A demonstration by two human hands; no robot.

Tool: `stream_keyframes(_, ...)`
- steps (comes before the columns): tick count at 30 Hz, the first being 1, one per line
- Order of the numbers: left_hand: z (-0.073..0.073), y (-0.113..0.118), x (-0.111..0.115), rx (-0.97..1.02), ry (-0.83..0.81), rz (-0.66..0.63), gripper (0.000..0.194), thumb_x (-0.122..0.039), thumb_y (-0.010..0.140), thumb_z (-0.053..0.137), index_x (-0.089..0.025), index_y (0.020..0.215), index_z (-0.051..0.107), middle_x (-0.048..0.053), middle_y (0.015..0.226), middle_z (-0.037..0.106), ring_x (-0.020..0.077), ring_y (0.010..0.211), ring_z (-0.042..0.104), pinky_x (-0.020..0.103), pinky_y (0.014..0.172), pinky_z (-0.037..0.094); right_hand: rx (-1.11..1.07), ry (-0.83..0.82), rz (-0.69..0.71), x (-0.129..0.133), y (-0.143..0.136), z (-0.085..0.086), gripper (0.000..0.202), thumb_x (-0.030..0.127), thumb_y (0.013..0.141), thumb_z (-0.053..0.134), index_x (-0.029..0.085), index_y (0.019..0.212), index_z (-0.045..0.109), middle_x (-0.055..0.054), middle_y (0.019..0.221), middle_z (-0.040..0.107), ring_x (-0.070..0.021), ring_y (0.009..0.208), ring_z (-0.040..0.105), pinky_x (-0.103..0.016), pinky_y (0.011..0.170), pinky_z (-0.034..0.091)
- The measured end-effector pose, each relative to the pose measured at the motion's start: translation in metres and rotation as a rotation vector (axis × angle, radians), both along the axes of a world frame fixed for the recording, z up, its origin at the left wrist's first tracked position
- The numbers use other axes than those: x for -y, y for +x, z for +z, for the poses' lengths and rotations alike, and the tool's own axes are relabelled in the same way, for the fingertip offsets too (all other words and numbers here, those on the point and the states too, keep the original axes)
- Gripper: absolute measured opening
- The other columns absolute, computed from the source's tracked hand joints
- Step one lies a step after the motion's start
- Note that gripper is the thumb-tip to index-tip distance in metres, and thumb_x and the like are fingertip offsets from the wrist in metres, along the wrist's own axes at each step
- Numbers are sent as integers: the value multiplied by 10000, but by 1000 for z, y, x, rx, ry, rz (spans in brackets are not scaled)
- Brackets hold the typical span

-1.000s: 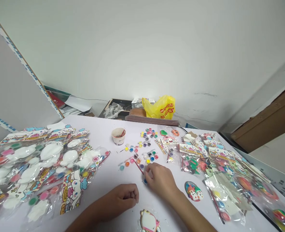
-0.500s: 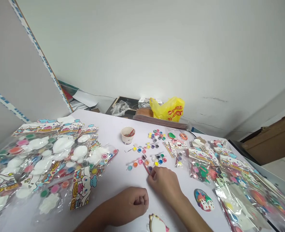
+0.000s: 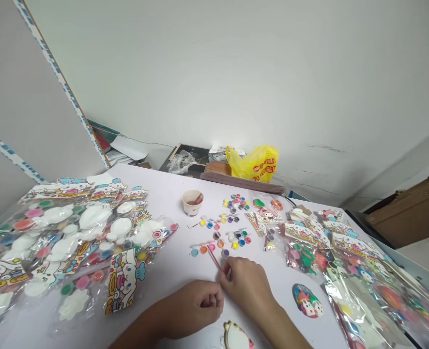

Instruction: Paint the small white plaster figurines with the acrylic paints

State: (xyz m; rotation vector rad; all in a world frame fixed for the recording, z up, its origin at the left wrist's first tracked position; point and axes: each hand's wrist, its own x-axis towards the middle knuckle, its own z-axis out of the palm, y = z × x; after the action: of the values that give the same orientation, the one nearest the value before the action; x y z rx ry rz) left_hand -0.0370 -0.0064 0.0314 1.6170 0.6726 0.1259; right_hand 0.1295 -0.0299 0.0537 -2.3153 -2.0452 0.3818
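Observation:
My right hand (image 3: 245, 278) pinches a thin red paintbrush (image 3: 215, 258), whose tip reaches the small paint pots (image 3: 210, 247) in front of it. Curled into a loose fist, my left hand (image 3: 203, 303) rests on the table beside the right wrist, and nothing shows in its fingers. A partly painted white plaque (image 3: 237, 337) with a gold-brown edge and pink touches lies at the near edge, between my forearms. More strips of paint pots (image 3: 220, 222) sit farther back. Behind them stands a paper cup (image 3: 192, 202) with a red brush in it.
Clear packets of white plaster shapes (image 3: 91, 218) cover the left side. A finished painted plaque (image 3: 307, 301) lies right of my right forearm. More packets (image 3: 363, 310) fill the right side. A yellow plastic bag (image 3: 252, 165) stands beyond the table's far edge.
The paintbrush tip has shifted slightly left among the paint pots, and my right hand has come a little nearer to me. My left hand stays nearly still.

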Motion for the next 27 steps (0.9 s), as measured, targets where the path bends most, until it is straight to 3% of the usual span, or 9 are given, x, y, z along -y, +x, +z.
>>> stream_keyframes(15,0,-1,0,13,-2,-10,42,-192,779,478,-183,747,503,-64,600,385,113,574,333,229,506,245,-44,31,-1,-14,-8,-9,155,270,789,558,216,734,691,-39,734,736,-216,664,661,-275,537,293)
stream_keyframes(18,4,0,0,-7,-6,-6,38,-187,766,481,-182,739,507,-61,602,398,116,577,342,226,506,253,-65,53,-10,-6,6,-1,189,292,837,532,220,742,679,-25,744,725,-207,685,651,-275,561,325)
stream_keyframes(21,7,-1,0,-33,-10,2,37,-188,762,482,-183,749,516,-56,617,411,119,587,350,226,510,261,-117,109,-12,9,34,5,201,207,866,477,212,775,656,-23,771,689,-195,729,628,-283,630,390)
stream_keyframes(23,7,-1,1,-44,-9,6,35,-185,760,482,-185,751,515,-55,626,410,120,593,349,228,515,263,-203,173,68,22,53,3,163,173,827,523,212,912,656,-45,923,673,-223,910,609,-312,775,436)
stream_keyframes(27,2,2,1,-37,16,23,34,-171,765,479,-194,777,501,-68,607,366,116,577,317,230,505,248,-311,209,173,39,70,-13,398,78,770,531,223,1131,610,-67,1151,609,-235,1076,544,-353,928,430)
